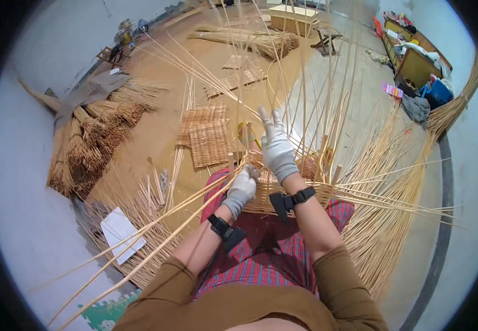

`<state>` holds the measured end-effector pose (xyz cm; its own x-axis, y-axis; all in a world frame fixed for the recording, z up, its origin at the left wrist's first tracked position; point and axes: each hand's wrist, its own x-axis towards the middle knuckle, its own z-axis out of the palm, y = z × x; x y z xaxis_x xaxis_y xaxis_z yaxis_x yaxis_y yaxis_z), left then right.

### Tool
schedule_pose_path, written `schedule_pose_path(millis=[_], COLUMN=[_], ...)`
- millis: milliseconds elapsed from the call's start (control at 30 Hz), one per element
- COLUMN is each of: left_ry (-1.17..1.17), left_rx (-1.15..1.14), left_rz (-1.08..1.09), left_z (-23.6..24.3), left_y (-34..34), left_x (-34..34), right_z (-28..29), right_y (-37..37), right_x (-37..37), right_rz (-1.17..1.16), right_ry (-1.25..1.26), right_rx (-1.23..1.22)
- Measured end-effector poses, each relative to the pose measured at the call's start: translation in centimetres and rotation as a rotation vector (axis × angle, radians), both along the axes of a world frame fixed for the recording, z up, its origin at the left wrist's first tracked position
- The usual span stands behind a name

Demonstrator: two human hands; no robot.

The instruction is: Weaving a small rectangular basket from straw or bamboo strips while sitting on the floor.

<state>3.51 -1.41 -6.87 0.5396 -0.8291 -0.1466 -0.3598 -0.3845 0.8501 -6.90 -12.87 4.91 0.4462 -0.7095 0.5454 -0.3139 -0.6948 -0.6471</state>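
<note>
A half-woven wicker basket (pixel 264 203) rests across my lap, with tall upright rods standing from it. My left hand (pixel 242 190), in a pale work glove, is closed at the basket's near left corner on wicker rods (pixel 178 220) that trail toward the lower left. Raised over the basket, my gloved right hand (pixel 279 151) has two fingers stretched upward and apart among the upright rods; its thumb side is partly hidden. A short thick stake (pixel 230 164) stands at the left corner. Black straps circle both wrists.
Woven wicker panels (pixel 208 138) lie on the floor ahead. Bundled rods (pixel 93 140) are heaped at the left, with another bundle (pixel 250 41) farther off. Loose rods (pixel 382 220) spread along the right. A white sheet (pixel 122 234) lies at the lower left; a crowded cabinet (pixel 418 63) stands far right.
</note>
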Motion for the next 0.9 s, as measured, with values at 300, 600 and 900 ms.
schedule_pose_path(millis=[300, 600, 900], left_ry=[0.518, 0.458, 0.025], left_rx=[-0.049, -0.230, 0.007], left_rz=[-0.075, 0.347, -0.227], left_z=[1.9, 6.4, 6.0], left_y=[0.3, 1.5, -1.5], left_x=[0.7, -3.8, -7.0], right_z=[-8.6, -5.1, -3.9], right_y=[6.6, 6.4, 4.7], right_x=[-13.0, -13.9, -12.3], right_rz=[0.149, 0.089, -0.148], right_ry=[-0.610, -0.592, -0.434], right_rx=[0.857, 0.921, 0.525])
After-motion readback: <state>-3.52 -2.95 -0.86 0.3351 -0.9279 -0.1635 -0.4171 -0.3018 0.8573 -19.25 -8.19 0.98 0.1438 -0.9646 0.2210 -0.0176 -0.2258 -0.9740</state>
